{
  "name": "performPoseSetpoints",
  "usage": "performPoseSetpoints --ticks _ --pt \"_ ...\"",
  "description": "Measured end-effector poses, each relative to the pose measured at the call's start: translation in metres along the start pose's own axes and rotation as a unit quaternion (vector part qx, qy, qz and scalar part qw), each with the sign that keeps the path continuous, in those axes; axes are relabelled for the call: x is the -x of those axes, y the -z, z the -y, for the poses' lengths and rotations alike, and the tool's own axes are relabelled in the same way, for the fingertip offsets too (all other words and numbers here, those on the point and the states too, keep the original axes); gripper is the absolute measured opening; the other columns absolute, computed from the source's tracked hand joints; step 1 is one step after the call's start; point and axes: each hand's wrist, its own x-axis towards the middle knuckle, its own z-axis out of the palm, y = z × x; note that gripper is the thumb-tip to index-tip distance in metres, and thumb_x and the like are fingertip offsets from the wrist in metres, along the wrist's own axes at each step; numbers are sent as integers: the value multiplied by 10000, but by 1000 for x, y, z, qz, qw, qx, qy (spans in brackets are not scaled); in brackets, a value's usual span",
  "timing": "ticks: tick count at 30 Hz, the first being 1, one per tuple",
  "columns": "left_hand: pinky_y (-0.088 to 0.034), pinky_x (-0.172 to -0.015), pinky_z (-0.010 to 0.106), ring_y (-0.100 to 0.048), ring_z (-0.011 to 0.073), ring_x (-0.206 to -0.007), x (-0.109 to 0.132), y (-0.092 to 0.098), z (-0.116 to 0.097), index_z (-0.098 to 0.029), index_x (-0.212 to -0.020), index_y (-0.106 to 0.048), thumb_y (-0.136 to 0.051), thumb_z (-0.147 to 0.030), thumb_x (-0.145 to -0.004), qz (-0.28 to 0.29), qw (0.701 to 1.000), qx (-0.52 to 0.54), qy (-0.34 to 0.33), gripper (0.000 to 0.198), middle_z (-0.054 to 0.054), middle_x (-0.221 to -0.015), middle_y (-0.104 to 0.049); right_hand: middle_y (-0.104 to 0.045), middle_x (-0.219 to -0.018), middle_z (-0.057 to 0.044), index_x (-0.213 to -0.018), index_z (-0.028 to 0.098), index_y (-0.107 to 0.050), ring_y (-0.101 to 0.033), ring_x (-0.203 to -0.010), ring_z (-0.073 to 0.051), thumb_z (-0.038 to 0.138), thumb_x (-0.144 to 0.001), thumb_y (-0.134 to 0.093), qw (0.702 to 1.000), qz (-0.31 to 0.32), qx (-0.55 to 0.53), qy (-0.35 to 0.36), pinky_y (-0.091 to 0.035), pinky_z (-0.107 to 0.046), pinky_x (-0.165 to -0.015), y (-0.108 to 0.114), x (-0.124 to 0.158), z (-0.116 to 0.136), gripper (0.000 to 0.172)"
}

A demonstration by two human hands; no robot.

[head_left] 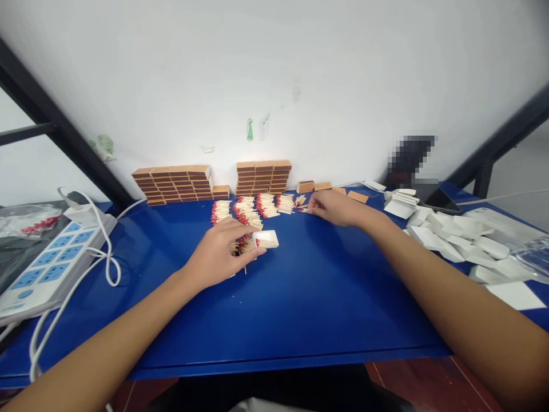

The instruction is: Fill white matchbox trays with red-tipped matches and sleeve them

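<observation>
My left hand (218,252) rests on the blue table (309,297), fingers curled round a bundle of red-tipped matches (242,246) and touching a small white box tray (266,238). My right hand (334,207) reaches further back, fingers pinched at a few loose matches (300,201) at the right end of a row of match piles (253,209). Behind the piles stand two stacks of brown matchboxes (175,184), the second stack of matchboxes (262,177) by the wall.
A white power strip (47,263) with a looped cable lies at the left edge. Several empty white box trays (450,234) lie heaped at the right. A few single brown boxes (321,186) sit by the wall. Black metal struts rise on both sides.
</observation>
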Motion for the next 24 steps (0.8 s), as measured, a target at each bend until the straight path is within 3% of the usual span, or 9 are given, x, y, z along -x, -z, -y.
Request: performPoseSetpoints --ticks 10,24 --pt "-554 -801 372 -689 226 -897 0 0 -1 -206 -1161 -750 -770 -414 -910 0 1000 -3 -1 326 72 -971 -761 -739 -922 -91 -908 188 -627 -634 -784 -215 197 -958 -541 998 -55 13 13 -389 -293 -664 0 -1 2 100" --pt "-539 -769 342 -696 209 -855 0 2 -6 -212 -1182 -755 -759 -407 -917 30 999 -3 15 329 55 -952 -757 -760 -923 -96 -877 179 -695 -653 -802 -233 177 -932 -545 999 -46 1 27 -408 -311 -681 0 2 10 159"
